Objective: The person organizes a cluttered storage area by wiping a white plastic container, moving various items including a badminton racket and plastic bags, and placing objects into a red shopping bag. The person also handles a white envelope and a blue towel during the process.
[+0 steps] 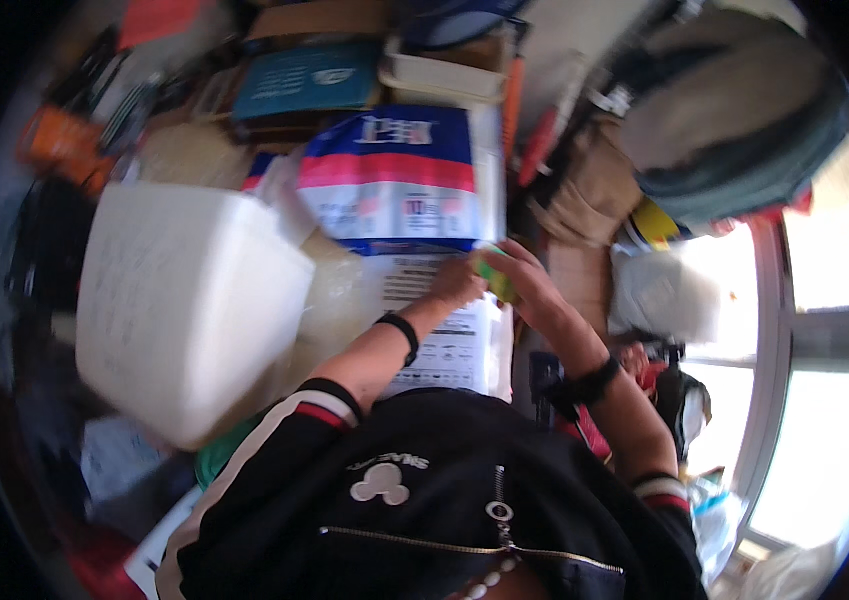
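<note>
My right hand (533,289) is closed around a small green and yellow object (498,274), blurred and partly covered by the fingers. Against its left side are the curled fingers of my left hand (456,282); whether they grip it is hidden. Below both hands lies a white printed surface (443,352), perhaps a carton side, bearing dark writing and small icons. Just beyond the hands is a blue, pink and white plastic package (394,180) with large print.
A large white plastic container (176,307) stands close on the left. Behind the package sit a teal box (308,79) and a white tray (445,71). Bags and cloth items (724,120) crowd the right, before a bright window (814,442). A green rounded item (225,450) shows beside my left sleeve.
</note>
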